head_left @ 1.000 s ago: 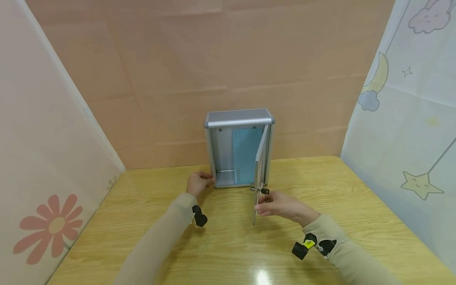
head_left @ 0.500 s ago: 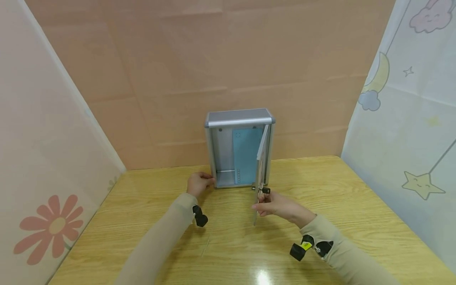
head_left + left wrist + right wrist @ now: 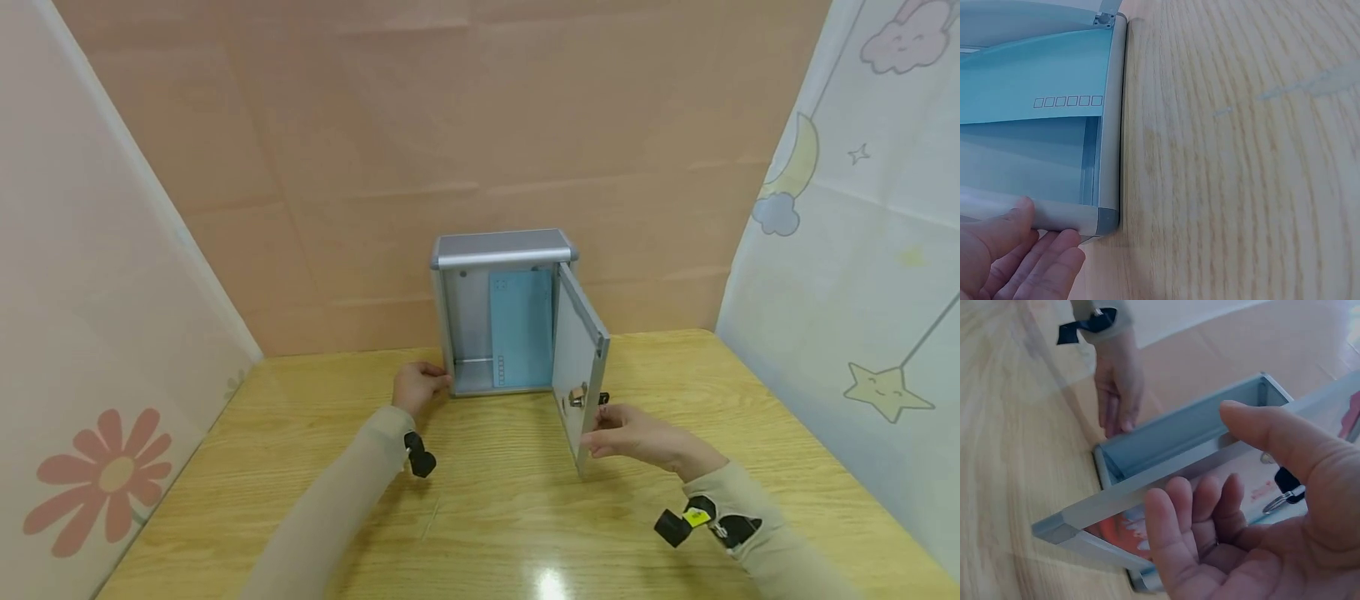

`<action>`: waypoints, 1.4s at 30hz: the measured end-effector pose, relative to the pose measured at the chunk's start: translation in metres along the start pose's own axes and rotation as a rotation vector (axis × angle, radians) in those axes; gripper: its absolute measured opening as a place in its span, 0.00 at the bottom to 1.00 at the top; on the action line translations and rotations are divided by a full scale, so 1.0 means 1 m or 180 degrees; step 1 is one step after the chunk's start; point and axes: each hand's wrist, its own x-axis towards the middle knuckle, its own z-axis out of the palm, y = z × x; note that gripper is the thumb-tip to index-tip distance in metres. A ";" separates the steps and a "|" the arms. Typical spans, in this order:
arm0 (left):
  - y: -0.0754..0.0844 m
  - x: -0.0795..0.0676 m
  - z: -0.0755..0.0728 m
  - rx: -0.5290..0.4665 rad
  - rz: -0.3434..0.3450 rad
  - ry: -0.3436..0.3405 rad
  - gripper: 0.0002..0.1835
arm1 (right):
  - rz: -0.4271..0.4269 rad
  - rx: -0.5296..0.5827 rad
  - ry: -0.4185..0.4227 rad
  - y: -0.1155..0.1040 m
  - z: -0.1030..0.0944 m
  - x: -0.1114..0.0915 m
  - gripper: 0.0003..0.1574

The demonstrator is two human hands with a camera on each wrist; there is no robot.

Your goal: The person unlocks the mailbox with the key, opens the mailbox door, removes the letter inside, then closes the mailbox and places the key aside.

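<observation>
A silver metal mailbox [image 3: 504, 244] stands upright at the table's back edge. Its hinged door [image 3: 577, 342] is swung outward on the right side. A light-blue envelope [image 3: 521, 329] with small printed squares leans inside, also seen in the left wrist view. My left hand [image 3: 418, 388] grips the lower left edge of the box, thumb on the front frame [image 3: 1066, 217]. My right hand [image 3: 643, 439] holds the free edge of the door, thumb on the rim and fingers at its outer face. A key with a black head [image 3: 604, 398] sits in the door's lock, its metal ring [image 3: 1280, 501] hanging beside my palm.
The wooden table [image 3: 480, 508] extends in front of the box. A peach backdrop [image 3: 360, 167] hangs behind, with printed white cloths at the left [image 3: 97, 275] and right [image 3: 862, 275]. A thin pale mark [image 3: 431, 518] shows on the tabletop.
The door has swung wider to the right with my right hand holding it, so its inner face and lock now show. My left hand has stayed on the box.
</observation>
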 end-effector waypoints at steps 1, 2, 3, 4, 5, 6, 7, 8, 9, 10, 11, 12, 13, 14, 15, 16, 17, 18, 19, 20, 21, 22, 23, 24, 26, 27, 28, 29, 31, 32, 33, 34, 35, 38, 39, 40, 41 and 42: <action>0.000 0.000 0.000 -0.0001 -0.0007 0.0001 0.11 | -0.0007 0.0033 -0.0009 0.000 -0.004 -0.004 0.18; 0.000 0.000 0.000 0.0006 -0.0010 0.0000 0.11 | -0.0001 0.0056 -0.0011 0.001 -0.008 -0.007 0.20; 0.000 0.000 0.000 0.0012 -0.0009 0.0002 0.11 | 0.0012 0.0073 -0.0009 0.001 -0.012 -0.011 0.21; 0.000 0.000 0.000 0.0024 -0.0009 0.0006 0.11 | 0.0011 0.0086 -0.0017 0.002 -0.017 -0.014 0.22; 0.000 0.000 -0.001 0.0036 -0.0005 0.0011 0.11 | 0.0000 0.0098 -0.0027 0.003 -0.021 -0.017 0.24; 0.000 0.000 0.000 0.0031 -0.0004 0.0017 0.11 | -0.0034 0.0098 -0.0043 0.005 -0.025 -0.020 0.25; -0.001 0.000 0.000 0.0035 -0.0002 0.0023 0.11 | -0.0065 0.0102 -0.0057 0.006 -0.030 -0.023 0.27; -0.001 0.000 0.000 0.0042 0.0014 0.0028 0.11 | -0.0097 0.0117 -0.0067 0.008 -0.034 -0.025 0.29; -0.002 0.001 0.000 0.0054 0.0035 0.0035 0.11 | -0.0131 0.0135 -0.0075 0.009 -0.038 -0.028 0.30; -0.002 0.001 0.001 0.0060 0.0044 0.0044 0.11 | -0.0174 0.0159 -0.0082 0.010 -0.042 -0.030 0.31; -0.003 0.002 0.001 0.0066 0.0064 0.0047 0.11 | -0.0210 0.0194 -0.0083 0.012 -0.046 -0.032 0.32; -0.003 0.003 0.002 0.0071 0.0080 0.0049 0.11 | -0.0239 0.0233 -0.0078 0.013 -0.050 -0.034 0.32; -0.004 0.003 0.002 0.0080 0.0085 0.0049 0.11 | -0.0249 0.0266 -0.0066 0.014 -0.054 -0.036 0.32; -0.004 0.003 0.002 0.0090 0.0100 0.0049 0.11 | -0.0258 0.0309 -0.0049 0.015 -0.057 -0.038 0.31; -0.005 0.004 0.002 0.0085 0.0089 0.0048 0.11 | -0.0255 0.0350 -0.0024 0.016 -0.060 -0.040 0.29; -0.005 0.005 0.002 0.0075 0.0072 0.0045 0.11 | -0.0247 0.0387 0.0006 0.016 -0.063 -0.041 0.26; -0.005 0.005 0.002 0.0071 0.0066 0.0039 0.11 | -0.0240 0.0414 0.0037 0.017 -0.065 -0.043 0.23; -0.005 0.005 0.002 0.0066 0.0052 0.0037 0.11 | -0.0230 0.0447 0.0064 0.017 -0.067 -0.044 0.20; -0.005 0.005 0.002 0.0060 0.0042 0.0032 0.11 | -0.0218 0.0472 0.0090 0.018 -0.069 -0.045 0.17; -0.005 0.005 0.002 0.0061 0.0040 0.0027 0.11 | -0.0215 0.0492 0.0116 0.019 -0.071 -0.046 0.15; -0.005 0.006 0.002 0.0054 0.0027 0.0028 0.11 | -0.0219 0.0507 0.0135 0.019 -0.073 -0.047 0.14; -0.005 0.006 0.001 0.0054 0.0023 0.0028 0.11 | -0.0236 0.0525 0.0146 0.020 -0.075 -0.048 0.13; -0.005 0.005 0.001 0.0054 0.0021 0.0027 0.11 | -0.0264 0.0559 0.0145 0.022 -0.076 -0.049 0.13; -0.004 0.005 0.001 0.0058 0.0020 0.0028 0.12 | -0.0290 0.0602 0.0147 0.023 -0.078 -0.049 0.13; -0.004 0.005 0.001 0.0056 0.0005 0.0028 0.12 | -0.0346 0.0680 0.0164 0.026 -0.081 -0.050 0.13; -0.004 0.005 0.001 0.0055 -0.0001 0.0028 0.12 | -0.0371 0.0715 0.0177 0.027 -0.082 -0.050 0.13; -0.004 0.005 0.001 0.0058 -0.0007 0.0026 0.12 | -0.0394 0.0750 0.0186 0.029 -0.083 -0.050 0.13; -0.004 0.005 0.000 0.0055 -0.0010 0.0021 0.12 | -0.0420 0.0784 0.0196 0.031 -0.084 -0.050 0.13; -0.004 0.006 0.000 0.0042 -0.0022 0.0011 0.12 | -0.0461 0.0840 0.0233 0.034 -0.086 -0.050 0.14; -0.005 0.006 0.000 0.0033 -0.0030 0.0008 0.12 | -0.0488 0.0869 0.0243 0.035 -0.087 -0.049 0.15; -0.005 0.006 0.000 0.0024 -0.0032 0.0006 0.12 | -0.0516 0.0896 0.0257 0.036 -0.087 -0.049 0.15; -0.005 0.007 0.000 0.0006 -0.0030 0.0000 0.12 | -0.0542 0.0939 0.0262 0.037 -0.088 -0.049 0.15; -0.005 0.007 0.000 -0.0013 -0.0030 -0.0008 0.12 | -0.0573 0.0979 0.0267 0.038 -0.088 -0.049 0.15; -0.005 0.007 0.000 -0.0075 -0.0035 -0.0037 0.12 | -0.0645 0.1056 0.0283 0.040 -0.088 -0.048 0.14; -0.004 0.006 0.000 -0.0091 -0.0028 -0.0074 0.12 | -0.0664 0.1073 0.0283 0.041 -0.088 -0.048 0.14; -0.003 0.005 -0.001 -0.0058 -0.0046 -0.0119 0.11 | -0.0675 0.1078 0.0283 0.041 -0.088 -0.047 0.14; -0.002 0.003 -0.002 0.0034 -0.0057 -0.0186 0.10 | -0.0688 0.1085 0.0283 0.041 -0.088 -0.047 0.14; 0.000 0.002 -0.003 0.0111 -0.0080 -0.0286 0.09 | -0.0689 0.1089 0.0287 0.041 -0.088 -0.047 0.13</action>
